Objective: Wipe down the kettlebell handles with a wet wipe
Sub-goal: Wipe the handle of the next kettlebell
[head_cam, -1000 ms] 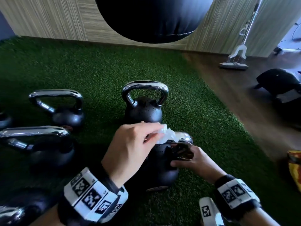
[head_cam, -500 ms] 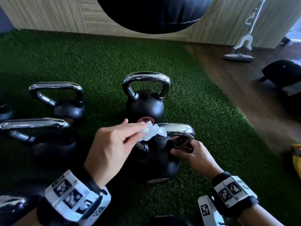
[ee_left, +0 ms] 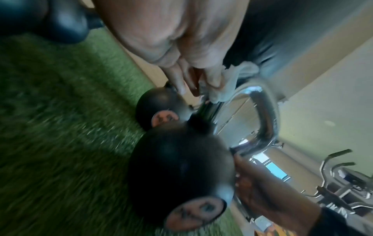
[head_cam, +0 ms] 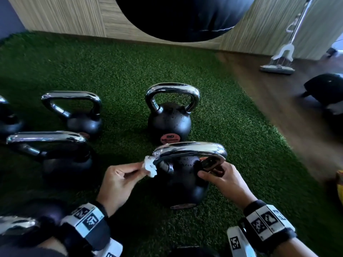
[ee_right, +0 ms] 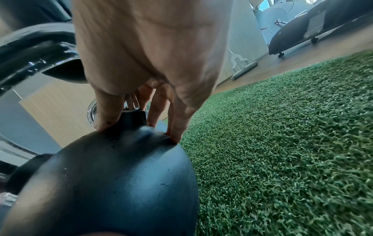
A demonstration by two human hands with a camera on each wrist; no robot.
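A black kettlebell [head_cam: 181, 184] with a chrome handle [head_cam: 191, 148] stands on the green turf just in front of me. My left hand [head_cam: 118, 180] pinches a crumpled white wet wipe [head_cam: 150, 166] against the handle's left bend; the left wrist view shows the wipe [ee_left: 228, 83] pressed on the chrome. My right hand [head_cam: 222, 180] grips the handle's right leg where it joins the ball, and its fingertips [ee_right: 173, 135] touch the ball's top.
Another kettlebell [head_cam: 169, 115] stands just behind, two more [head_cam: 78, 112] [head_cam: 53, 154] to the left, others at the left edge. A black punching bag [head_cam: 183, 15] hangs ahead. A mop [head_cam: 278, 65] and dark equipment [head_cam: 326, 89] sit on the wooden floor at right.
My left hand has slid the wipe from the top right of the handle leftward along it to the left bend. The right hand has kept its hold.
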